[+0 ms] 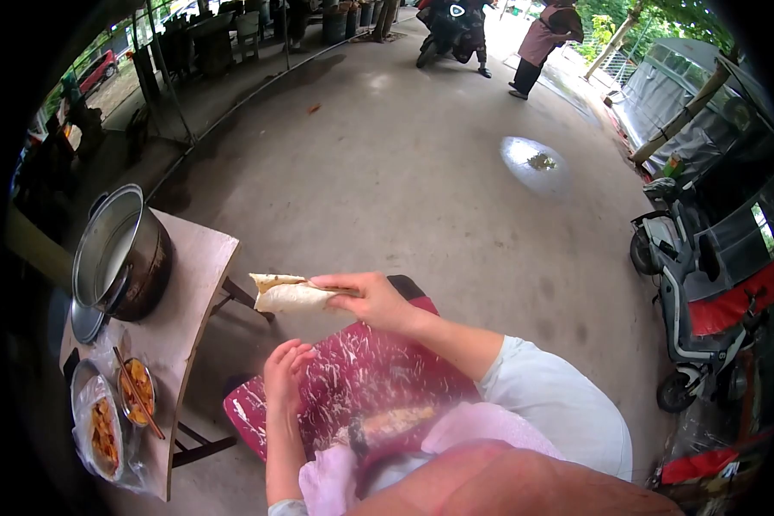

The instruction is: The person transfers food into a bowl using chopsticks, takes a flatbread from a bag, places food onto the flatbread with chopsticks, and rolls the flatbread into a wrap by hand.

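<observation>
My right hand (374,299) pinches one end of a folded flatbread (288,295), thumb below and fingers on top. The bread is pale with browned spots, and its free end points left toward the table, with the fold gaping a little there. Below and to the left, my left hand (285,368) is raised with its fingers loosely bent and nothing in them. Beneath both hands is a maroon surface (353,370) covered in white streaks, which looks like a worn seat.
A wooden table (199,258) on the left bears a large pot (146,267), a bowl of orange-brown food (138,387) with chopsticks (136,391) across it, and a plastic-lined dish (103,430). A scooter (684,301) stands right. Far off are a motorcycle (451,34) and a person (542,43).
</observation>
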The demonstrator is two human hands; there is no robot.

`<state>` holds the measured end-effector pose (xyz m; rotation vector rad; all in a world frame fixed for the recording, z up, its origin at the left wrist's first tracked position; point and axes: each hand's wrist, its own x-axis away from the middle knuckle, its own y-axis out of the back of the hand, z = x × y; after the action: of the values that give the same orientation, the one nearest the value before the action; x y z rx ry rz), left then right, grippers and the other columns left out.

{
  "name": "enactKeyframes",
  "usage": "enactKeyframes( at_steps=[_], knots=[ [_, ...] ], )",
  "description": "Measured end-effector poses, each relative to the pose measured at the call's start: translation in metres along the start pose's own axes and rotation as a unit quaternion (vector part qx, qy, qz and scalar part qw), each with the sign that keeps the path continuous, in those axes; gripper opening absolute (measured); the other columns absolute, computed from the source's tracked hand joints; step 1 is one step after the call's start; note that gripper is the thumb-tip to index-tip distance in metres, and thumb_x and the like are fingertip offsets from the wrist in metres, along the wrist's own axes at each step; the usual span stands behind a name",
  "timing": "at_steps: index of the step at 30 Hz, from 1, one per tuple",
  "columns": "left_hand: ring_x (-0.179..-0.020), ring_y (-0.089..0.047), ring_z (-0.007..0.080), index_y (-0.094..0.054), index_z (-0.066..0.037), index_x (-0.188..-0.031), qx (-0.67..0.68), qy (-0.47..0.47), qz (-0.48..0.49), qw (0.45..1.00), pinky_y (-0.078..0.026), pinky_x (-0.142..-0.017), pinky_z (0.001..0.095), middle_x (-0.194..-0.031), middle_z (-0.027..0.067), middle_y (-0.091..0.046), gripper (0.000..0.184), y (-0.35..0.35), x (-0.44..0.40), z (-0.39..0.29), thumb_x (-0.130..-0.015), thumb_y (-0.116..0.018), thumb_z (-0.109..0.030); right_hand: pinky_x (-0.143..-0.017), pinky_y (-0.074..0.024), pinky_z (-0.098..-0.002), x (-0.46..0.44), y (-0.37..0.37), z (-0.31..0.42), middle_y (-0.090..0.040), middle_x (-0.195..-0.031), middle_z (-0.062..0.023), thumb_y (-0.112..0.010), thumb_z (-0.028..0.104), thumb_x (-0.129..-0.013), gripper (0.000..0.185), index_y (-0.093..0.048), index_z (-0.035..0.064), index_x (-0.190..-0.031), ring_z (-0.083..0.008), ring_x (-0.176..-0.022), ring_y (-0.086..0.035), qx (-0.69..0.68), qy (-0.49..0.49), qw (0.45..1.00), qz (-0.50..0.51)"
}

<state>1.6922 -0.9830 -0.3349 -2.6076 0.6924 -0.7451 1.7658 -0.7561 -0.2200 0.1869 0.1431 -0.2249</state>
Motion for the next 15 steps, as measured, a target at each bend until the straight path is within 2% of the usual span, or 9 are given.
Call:
enactKeyframes(
  at_steps=[4,6,7,9,10,11,13,15],
  knots=[
    [-0.085,-0.067,0.0168,-0.058,0.000,-0.113,-0.031,-0.007,0.006,0.999,-0.051,-0.073,0.0254,-0.096,0.0111,-0.068,0.024,-0.006,-0.009,-0.008,-0.093,-0.055,-0.012,-0.085,-0.0496,-0.0252,-0.002,-0.002,-0.005,-0.068,-0.111,-0.0071,-0.061,0.001,-0.087,0.036,-0.061,0.0040,-0.123,-0.0126,-0.093,-0.064,-0.031,-0.016,0.999,0.008],
    [-0.081,-0.065,0.0137,-0.060,0.001,-0.108,-0.157,-0.031,0.052,0.986,-0.049,-0.067,0.0245,-0.092,0.0088,-0.067,0.024,0.009,-0.033,-0.008,-0.093,-0.058,-0.017,-0.086,-0.0493,-0.0256,-0.001,-0.005,0.007,-0.065,-0.115,-0.0080,-0.061,0.002,-0.090,0.034,-0.061,0.0031,-0.124,-0.0125,-0.098,-0.061,0.009,-0.047,0.999,-0.003],
    [-0.080,-0.065,0.0147,-0.061,0.002,-0.105,-0.137,-0.070,0.057,0.986,-0.050,-0.067,0.0256,-0.091,0.0091,-0.067,0.023,0.008,-0.038,-0.010,-0.092,-0.059,-0.017,-0.088,-0.0490,-0.0264,-0.001,-0.008,0.005,-0.065,-0.116,-0.0094,-0.061,0.003,-0.090,0.033,-0.061,0.0023,-0.123,-0.0137,-0.101,-0.060,0.014,-0.032,0.999,-0.015],
    [-0.077,-0.066,0.0164,-0.062,0.005,-0.100,-0.209,-0.103,0.039,0.972,-0.052,-0.070,0.0290,-0.087,0.0104,-0.067,0.021,0.010,-0.053,-0.009,-0.089,-0.059,-0.012,-0.092,-0.0473,-0.0284,0.004,-0.008,-0.005,-0.062,-0.120,-0.0115,-0.060,0.003,-0.091,0.036,-0.058,-0.0018,-0.126,-0.0170,-0.106,-0.060,0.024,-0.003,0.999,-0.022],
    [-0.076,-0.066,0.0168,-0.062,0.005,-0.099,-0.276,-0.106,0.024,0.955,-0.052,-0.070,0.0296,-0.084,0.0104,-0.066,0.022,0.006,-0.054,-0.019,-0.087,-0.058,-0.012,-0.092,-0.0473,-0.0285,0.007,-0.007,-0.009,-0.062,-0.120,-0.0114,-0.060,0.003,-0.091,0.036,-0.057,-0.0018,-0.126,-0.0171,-0.106,-0.060,0.047,-0.008,0.999,-0.024],
    [-0.077,-0.067,0.0201,-0.063,0.005,-0.098,-0.357,-0.090,0.000,0.930,-0.052,-0.071,0.0345,-0.084,0.0131,-0.067,0.025,0.003,-0.058,-0.027,-0.085,-0.058,-0.016,-0.092,-0.0472,-0.0287,0.005,-0.005,-0.012,-0.062,-0.121,-0.0114,-0.059,0.003,-0.091,0.036,-0.057,-0.0018,-0.127,-0.0173,-0.106,-0.060,0.075,0.003,0.996,-0.039],
    [-0.081,-0.067,0.0265,-0.065,0.003,-0.097,-0.505,-0.126,-0.019,0.854,-0.052,-0.072,0.0400,-0.089,0.0169,-0.068,0.026,0.001,-0.068,-0.033,-0.083,-0.056,-0.017,-0.092,-0.0475,-0.0286,0.006,-0.002,-0.017,-0.062,-0.121,-0.0106,-0.060,0.004,-0.091,0.037,-0.057,-0.0013,-0.127,-0.0170,-0.106,-0.060,0.057,0.005,0.998,-0.041],
    [-0.086,-0.067,0.0308,-0.066,0.002,-0.096,-0.590,-0.101,-0.029,0.800,-0.052,-0.073,0.0417,-0.092,0.0179,-0.068,0.025,-0.006,-0.073,-0.040,-0.082,-0.054,-0.016,-0.091,-0.0478,-0.0286,0.009,0.002,-0.015,-0.062,-0.121,-0.0099,-0.061,0.005,-0.091,0.037,-0.057,-0.0009,-0.127,-0.0168,-0.105,-0.060,0.054,0.003,0.997,-0.049]
  ],
)
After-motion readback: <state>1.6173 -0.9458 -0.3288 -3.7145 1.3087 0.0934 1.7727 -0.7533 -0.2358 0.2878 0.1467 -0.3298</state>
